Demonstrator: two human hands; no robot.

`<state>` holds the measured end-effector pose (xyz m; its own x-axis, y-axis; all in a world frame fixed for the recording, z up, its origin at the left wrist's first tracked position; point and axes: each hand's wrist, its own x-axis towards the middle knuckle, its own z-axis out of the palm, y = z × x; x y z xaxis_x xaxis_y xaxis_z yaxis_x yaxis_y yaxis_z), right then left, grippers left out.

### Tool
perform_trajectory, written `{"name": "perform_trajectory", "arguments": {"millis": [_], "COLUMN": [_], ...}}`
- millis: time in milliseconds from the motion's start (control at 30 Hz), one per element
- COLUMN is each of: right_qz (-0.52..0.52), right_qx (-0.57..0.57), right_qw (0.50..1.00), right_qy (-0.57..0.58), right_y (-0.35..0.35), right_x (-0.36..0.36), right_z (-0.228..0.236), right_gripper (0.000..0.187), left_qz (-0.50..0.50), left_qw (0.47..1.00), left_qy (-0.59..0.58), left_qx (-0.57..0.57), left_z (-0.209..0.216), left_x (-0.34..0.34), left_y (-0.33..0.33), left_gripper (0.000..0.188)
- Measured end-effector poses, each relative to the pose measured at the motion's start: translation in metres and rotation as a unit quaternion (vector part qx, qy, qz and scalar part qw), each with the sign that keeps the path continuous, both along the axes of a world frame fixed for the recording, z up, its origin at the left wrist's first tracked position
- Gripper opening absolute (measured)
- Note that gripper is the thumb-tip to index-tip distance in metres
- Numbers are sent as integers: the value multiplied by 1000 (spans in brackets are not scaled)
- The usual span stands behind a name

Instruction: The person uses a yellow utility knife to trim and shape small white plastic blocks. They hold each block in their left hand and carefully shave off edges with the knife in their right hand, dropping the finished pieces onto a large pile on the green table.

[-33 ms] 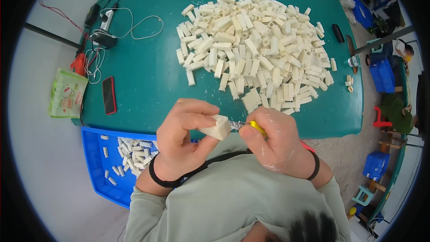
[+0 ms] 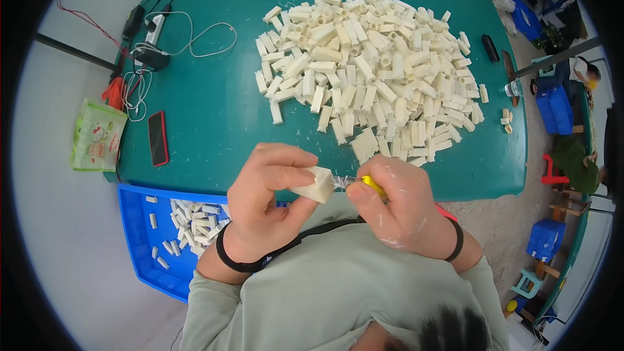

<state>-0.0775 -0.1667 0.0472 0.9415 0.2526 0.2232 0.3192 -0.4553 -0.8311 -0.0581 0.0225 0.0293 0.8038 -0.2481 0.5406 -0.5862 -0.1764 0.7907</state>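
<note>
My left hand (image 2: 270, 195) is closed on a cream-white rectangular plastic piece (image 2: 317, 186), pinched between thumb and fingers, its end facing right. My right hand (image 2: 395, 200) grips a yellow-handled knife (image 2: 374, 186); most of the handle is hidden in the fist. White shavings cling to the narrow metal part of the knife, which reaches left to the end of the piece. The two hands are close together above the table's front edge. Beyond them lies a big heap of similar hollow cream pieces (image 2: 370, 68).
A blue bin (image 2: 144, 247) with several white pieces stands at lower left. On the green table (image 2: 214, 104) are a red-edged phone (image 2: 158, 138), a power strip (image 2: 154, 29) with cables, and a black object (image 2: 491, 48). A green bag (image 2: 99, 136) hangs by the left edge. Another person (image 2: 575, 166) sits far right.
</note>
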Motion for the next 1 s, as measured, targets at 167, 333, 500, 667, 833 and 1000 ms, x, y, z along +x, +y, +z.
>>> {"name": "perform_trajectory", "arguments": {"millis": [167, 333, 500, 667, 833, 1000], "right_qz": [3, -37, -38, -45, -42, -44], "right_qx": [-7, -45, -48, 18, 35, 41], "right_qw": [1000, 998, 995, 992, 991, 988], "right_qy": [-2, 11, 77, 114, 118, 142], "right_y": [-1, -3, -6, -17, -22, -32], "right_x": [0, 5, 7, 12, 19, 24], "right_z": [0, -8, -10, -14, -21, -23], "right_gripper": [28, 27, 28, 30, 29, 27], "left_qz": [15, -13, 16, 283, 387, 197], "left_qw": [996, 995, 989, 851, 721, 904], "left_qy": [-63, -83, 128, 236, 185, 130], "left_qx": [58, 47, -66, 374, 545, 355], "left_z": [3, 5, -3, -47, -71, -110], "left_x": [1, -3, -16, -51, -47, 55], "left_y": [-4, 0, 16, 125, 143, 37], "left_gripper": [36, 33, 30, 37, 33, 23]}}
